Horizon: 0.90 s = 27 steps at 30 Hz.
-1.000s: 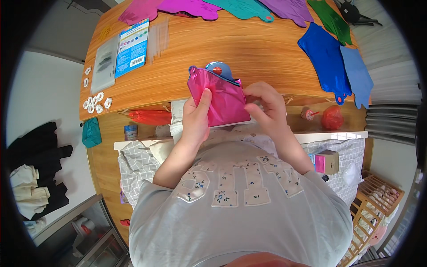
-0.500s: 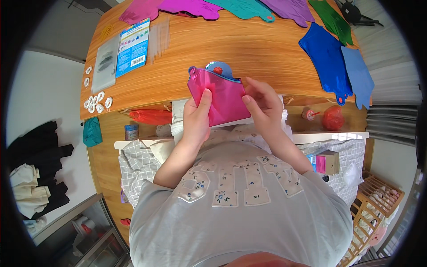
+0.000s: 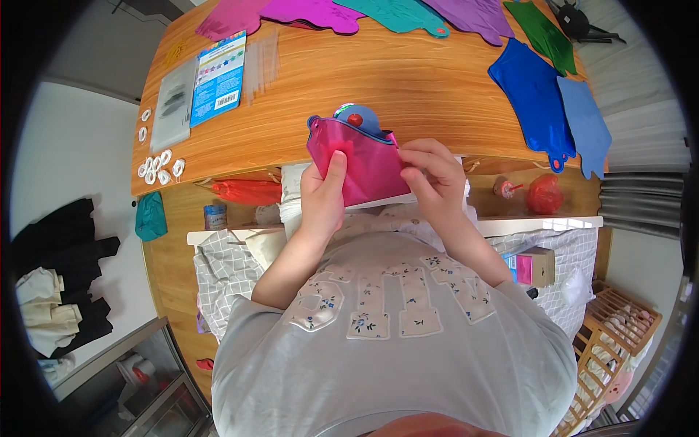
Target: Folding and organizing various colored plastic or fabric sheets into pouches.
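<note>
A flat, folded pink foil balloon point(image 3: 368, 175) is held up just off the table's near edge. Its shiny pink face is toward me, and a blue edge shows along the top. My left hand point(image 3: 324, 193) grips its left part, thumb flat on the front and fingers hidden behind. At the upper right corner, the bent fingers and thumb of my right hand point(image 3: 435, 178) close on the balloon's edge. A round blue piece with a red spot point(image 3: 354, 119) sticks out above the top edge.
On the wooden table point(image 3: 313, 80) lie white ribbon rolls point(image 3: 151, 169), a blue printed package point(image 3: 218, 80) and clear plastic sleeves point(image 3: 258, 65). More flat foil balloons, including a dark blue one point(image 3: 531, 95) and a teal one point(image 3: 397, 14), line the far and right sides. An open drawer point(image 3: 539, 224) is below.
My right fingers have moved in and bent at the balloon's right edge. The balloon's top has dipped slightly. The left hand keeps its grip, shifted a little.
</note>
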{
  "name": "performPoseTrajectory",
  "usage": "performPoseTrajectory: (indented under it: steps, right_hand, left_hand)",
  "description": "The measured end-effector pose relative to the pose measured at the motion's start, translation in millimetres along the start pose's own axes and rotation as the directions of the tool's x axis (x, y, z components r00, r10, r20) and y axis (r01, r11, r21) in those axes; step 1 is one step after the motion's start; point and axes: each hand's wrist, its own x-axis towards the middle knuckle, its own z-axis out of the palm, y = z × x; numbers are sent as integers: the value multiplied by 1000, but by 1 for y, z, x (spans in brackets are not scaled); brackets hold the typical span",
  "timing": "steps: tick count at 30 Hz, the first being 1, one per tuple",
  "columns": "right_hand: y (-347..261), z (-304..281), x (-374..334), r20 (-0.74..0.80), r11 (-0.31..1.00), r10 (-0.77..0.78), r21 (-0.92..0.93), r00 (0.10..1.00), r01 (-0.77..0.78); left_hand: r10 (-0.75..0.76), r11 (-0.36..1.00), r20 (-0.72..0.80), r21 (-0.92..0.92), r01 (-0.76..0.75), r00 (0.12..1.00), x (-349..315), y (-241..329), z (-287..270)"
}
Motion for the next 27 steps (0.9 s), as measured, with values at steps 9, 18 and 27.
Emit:
performPoseTrajectory:
  steps: [9,18,27]
  right_hand:
    - [12,10,-5,-59,969,144,212,988,-128]
    - [18,14,-13,-62,909,260,351,964,-223]
    - [6,15,-12,-66,887,302,385,951,-255]
  left_hand:
    - [27,997,24,-78,-25,999,-3,2,7]
    - [3,997,10,-78,-2,1000,-2,11,11]
    - [87,993,-11,-75,-87,996,-1,9,10]
